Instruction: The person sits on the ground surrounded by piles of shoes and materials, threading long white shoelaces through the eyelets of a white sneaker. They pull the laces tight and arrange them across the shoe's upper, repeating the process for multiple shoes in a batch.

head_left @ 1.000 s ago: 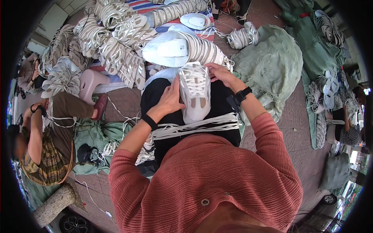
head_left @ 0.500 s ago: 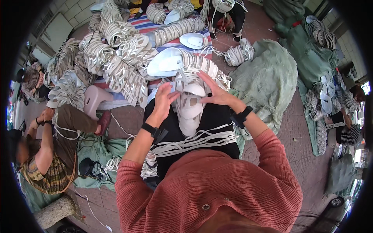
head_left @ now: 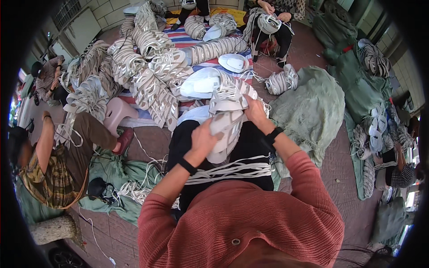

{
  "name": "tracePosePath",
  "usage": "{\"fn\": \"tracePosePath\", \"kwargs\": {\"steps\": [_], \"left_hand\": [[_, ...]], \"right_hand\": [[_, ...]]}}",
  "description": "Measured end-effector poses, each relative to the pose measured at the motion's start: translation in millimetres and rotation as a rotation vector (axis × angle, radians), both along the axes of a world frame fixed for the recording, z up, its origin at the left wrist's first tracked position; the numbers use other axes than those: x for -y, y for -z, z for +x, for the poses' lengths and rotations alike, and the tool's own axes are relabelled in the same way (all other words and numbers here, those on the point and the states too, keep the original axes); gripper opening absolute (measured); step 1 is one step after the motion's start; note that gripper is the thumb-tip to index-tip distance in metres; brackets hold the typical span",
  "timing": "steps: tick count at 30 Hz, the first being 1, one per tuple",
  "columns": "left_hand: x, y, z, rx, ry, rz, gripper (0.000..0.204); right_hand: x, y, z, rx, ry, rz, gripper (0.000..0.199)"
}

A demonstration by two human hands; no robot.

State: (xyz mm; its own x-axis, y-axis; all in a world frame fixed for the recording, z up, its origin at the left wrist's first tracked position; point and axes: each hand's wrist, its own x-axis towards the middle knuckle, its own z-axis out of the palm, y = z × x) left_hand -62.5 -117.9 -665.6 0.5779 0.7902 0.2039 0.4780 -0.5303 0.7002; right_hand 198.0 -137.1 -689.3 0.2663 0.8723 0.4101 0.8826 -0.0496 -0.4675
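Between my knees stands a beige and white shoe upper (head_left: 227,131), its narrow end toward me. My left hand (head_left: 204,142) is closed on its left side, fingers curled over the edge. Up at the far right end, my right hand (head_left: 255,109) grips the same upper, thumb and fingers at its rim. Just beyond my hands lies a nested row of similar uppers (head_left: 232,91), with a pale insole-like sole piece (head_left: 200,83) at its left. Several flat white laces (head_left: 232,169) stretch across my lap.
Piled uppers (head_left: 154,85) cover the striped sheet ahead. A pink stool (head_left: 119,115) and a seated person (head_left: 58,165) are at left. At right lies a pale green woven sack (head_left: 308,102). Another person (head_left: 272,27) handles an upper at the far side.
Both hands, spread beside the upper earlier, have closed on it. The upper has tilted, its far end now leaning right. The whole view has shifted slightly.
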Motion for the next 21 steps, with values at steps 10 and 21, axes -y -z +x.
{"fn": "tracePosePath", "kwargs": {"steps": [10, 21], "left_hand": [[63, -21, -12, -0.242, 0.717, 0.516, 0.033], [51, -12, -30, -0.228, 0.615, 0.232, 0.039]], "right_hand": [[-75, -144, 19, 0.349, 0.022, 0.018, 0.02], [-67, -90, -19, -0.214, -0.525, -0.359, 0.068]]}}
